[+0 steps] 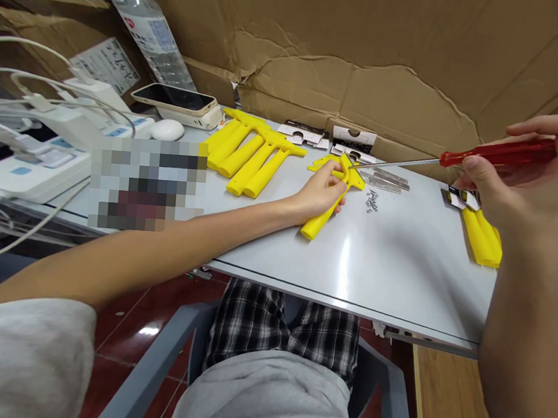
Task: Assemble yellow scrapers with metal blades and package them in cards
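Note:
My left hand is wrapped round a yellow plastic scraper handle and holds it tilted on the white table. In my right hand is a screwdriver with a red handle. Its long metal shaft points left, and its tip meets the head of the held scraper handle; the exact contact is too small to make out. Just right of that head lie flat metal blades and a small pile of screws. Other yellow scraper handles lie in a row to the left of my left hand.
More yellow pieces with black-and-white ends lie at the right. Small card packets stand along the cardboard wall. At the left are a phone, a white mouse-shaped object, a power strip with cables and a plastic bottle.

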The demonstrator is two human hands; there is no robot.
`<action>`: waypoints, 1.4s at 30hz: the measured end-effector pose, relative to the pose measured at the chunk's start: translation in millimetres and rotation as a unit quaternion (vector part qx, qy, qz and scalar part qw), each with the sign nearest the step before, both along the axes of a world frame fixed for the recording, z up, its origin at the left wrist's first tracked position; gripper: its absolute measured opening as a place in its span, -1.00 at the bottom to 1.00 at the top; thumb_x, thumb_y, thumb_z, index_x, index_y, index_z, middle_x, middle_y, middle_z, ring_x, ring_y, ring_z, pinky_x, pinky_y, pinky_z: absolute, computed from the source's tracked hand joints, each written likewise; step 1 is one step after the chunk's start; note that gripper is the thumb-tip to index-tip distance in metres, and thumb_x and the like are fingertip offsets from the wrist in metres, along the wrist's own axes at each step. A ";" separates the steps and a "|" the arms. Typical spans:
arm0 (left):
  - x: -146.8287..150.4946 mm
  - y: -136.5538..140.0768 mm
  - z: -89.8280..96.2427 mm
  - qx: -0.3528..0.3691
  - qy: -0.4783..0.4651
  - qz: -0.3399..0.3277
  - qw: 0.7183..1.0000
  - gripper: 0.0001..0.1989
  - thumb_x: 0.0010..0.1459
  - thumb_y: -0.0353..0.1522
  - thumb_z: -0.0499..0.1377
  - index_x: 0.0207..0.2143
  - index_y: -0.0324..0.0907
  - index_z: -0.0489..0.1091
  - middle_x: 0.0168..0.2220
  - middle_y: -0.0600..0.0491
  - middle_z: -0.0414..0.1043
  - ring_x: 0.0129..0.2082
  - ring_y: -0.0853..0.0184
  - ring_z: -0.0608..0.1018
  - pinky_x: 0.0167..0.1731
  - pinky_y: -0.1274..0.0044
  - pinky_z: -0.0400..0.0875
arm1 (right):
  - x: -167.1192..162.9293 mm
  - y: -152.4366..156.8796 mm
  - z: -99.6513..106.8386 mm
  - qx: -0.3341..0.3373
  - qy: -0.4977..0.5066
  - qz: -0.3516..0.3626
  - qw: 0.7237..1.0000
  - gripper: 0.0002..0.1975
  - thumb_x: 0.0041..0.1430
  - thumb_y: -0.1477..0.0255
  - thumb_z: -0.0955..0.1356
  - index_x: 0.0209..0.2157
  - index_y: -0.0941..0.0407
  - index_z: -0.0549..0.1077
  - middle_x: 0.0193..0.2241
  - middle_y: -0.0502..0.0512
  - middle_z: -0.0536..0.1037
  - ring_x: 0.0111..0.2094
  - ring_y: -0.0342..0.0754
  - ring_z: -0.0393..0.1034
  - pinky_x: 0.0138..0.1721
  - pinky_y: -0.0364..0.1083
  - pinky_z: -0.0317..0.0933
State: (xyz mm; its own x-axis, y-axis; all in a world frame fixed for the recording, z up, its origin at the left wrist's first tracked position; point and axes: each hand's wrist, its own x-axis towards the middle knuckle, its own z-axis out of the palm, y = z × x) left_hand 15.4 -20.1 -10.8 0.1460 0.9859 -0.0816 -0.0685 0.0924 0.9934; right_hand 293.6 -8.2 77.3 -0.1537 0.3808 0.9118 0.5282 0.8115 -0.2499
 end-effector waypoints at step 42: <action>-0.6 0.7 -4.9 0.014 0.019 0.001 1.000 -0.85 0.48 -0.52 0.06 -0.05 -0.09 0.22 -0.25 0.07 0.42 -0.49 0.45 0.50 -0.51 0.55 0.38 | 2.9 -1.5 2.0 -0.026 -0.011 0.014 1.000 -0.70 0.27 0.22 0.45 -0.26 0.21 0.48 -0.44 0.02 0.51 -0.52 -0.18 0.52 -0.62 -0.30 0.25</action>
State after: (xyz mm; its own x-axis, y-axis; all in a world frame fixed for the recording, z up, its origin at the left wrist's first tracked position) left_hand 14.9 -19.5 -15.7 0.1422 0.9881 -0.0593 -0.0304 0.0642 0.9975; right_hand 296.5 -9.7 79.3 -0.1854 0.4224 0.8872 0.5118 0.8123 -0.2797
